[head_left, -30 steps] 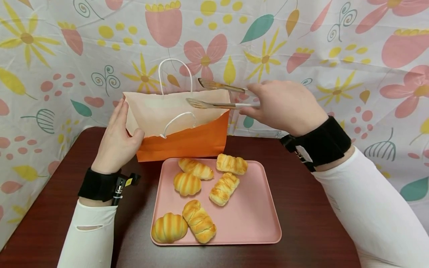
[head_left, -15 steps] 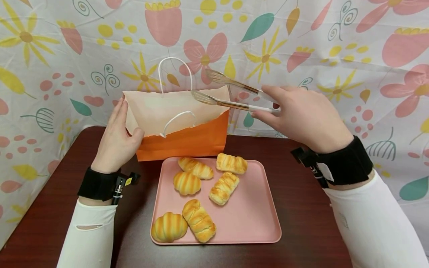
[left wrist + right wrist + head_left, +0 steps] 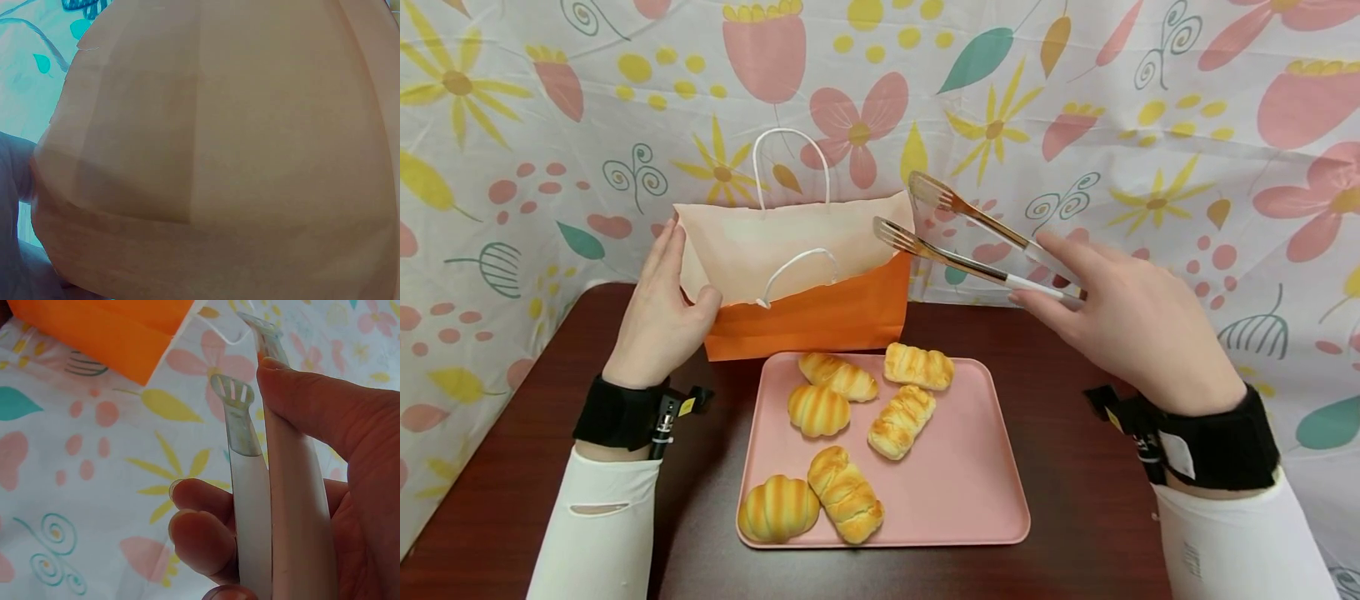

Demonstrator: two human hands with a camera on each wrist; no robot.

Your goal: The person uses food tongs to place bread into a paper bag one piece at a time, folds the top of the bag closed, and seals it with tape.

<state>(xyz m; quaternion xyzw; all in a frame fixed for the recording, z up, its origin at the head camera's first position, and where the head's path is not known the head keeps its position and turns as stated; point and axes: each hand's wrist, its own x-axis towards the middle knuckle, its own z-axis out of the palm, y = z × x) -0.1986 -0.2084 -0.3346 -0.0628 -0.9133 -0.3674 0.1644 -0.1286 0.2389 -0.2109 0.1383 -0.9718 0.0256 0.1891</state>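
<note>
Tongs (image 3: 966, 263): moved right; tips apart near the right edge of the orange bag (image 3: 808, 312);
Right hand (image 3: 1142, 321): grip partly spread, holding the tongs;
Left hand (image 3: 658, 321): fingers straight, touching the bag's left side;
Breads (image 3: 845, 496): six on pink tray (image 3: 955, 500);

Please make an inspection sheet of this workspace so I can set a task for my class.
Surface: dark reddish-brown table.
Job's things: open orange paper bag with white cord handles, standing behind a pink rectangular tray that bears six golden-brown bread rolls; gold-and-white slotted tongs, tips apart, nothing between them.
Clutter: nothing seen.
Hands: left hand rests against the bag's left side; right hand holds the tongs.
Cables: nothing seen on the table; fittings on the black wristbands are unclear.
Surroundings: white floral-print cloth behind.
</note>
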